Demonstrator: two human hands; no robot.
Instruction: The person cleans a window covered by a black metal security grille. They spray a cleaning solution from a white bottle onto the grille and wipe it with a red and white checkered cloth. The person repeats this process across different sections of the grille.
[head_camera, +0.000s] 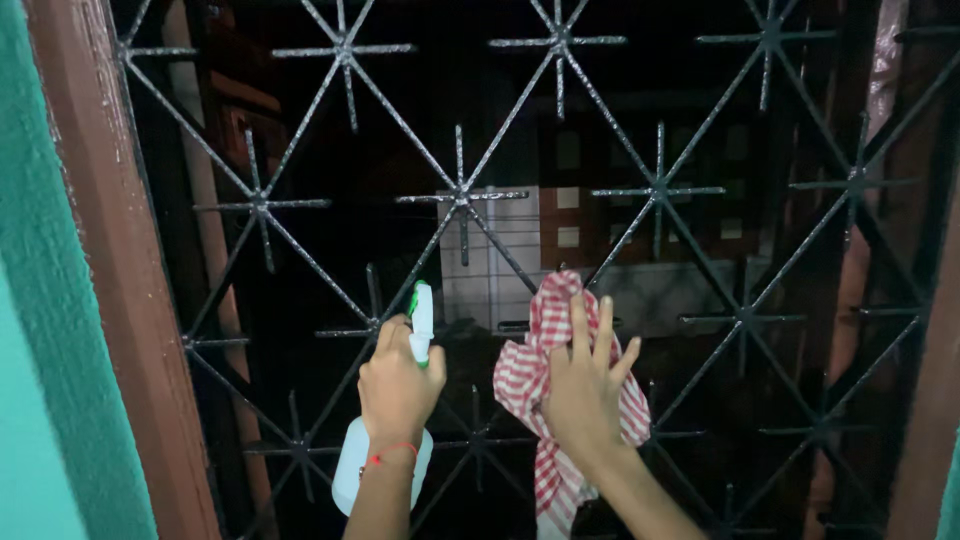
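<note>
I see left hand (398, 385) gripping white spray bottle (372, 462); right hand (585, 385) presses checked cloth (540, 375) against window grille (460, 195).

spray bottle (352, 465): middle hidden by left hand (397, 385) | checked cloth (540, 400): bottom cut off

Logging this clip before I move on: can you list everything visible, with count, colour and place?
Window grille: one, dark metal with star-shaped crossings, fills the opening.
Window frame: one, reddish-brown wood, left side.
Wall: one, teal, far left.
Spray bottle: one, white with green nozzle, lower centre-left, in front of the grille.
Cloth: one, red-and-white checked, centre, pressed against the grille.
Thread: one, red, around the left wrist.
Left hand: grips the spray bottle.
Right hand: fingers spread, flat on the cloth.
</note>
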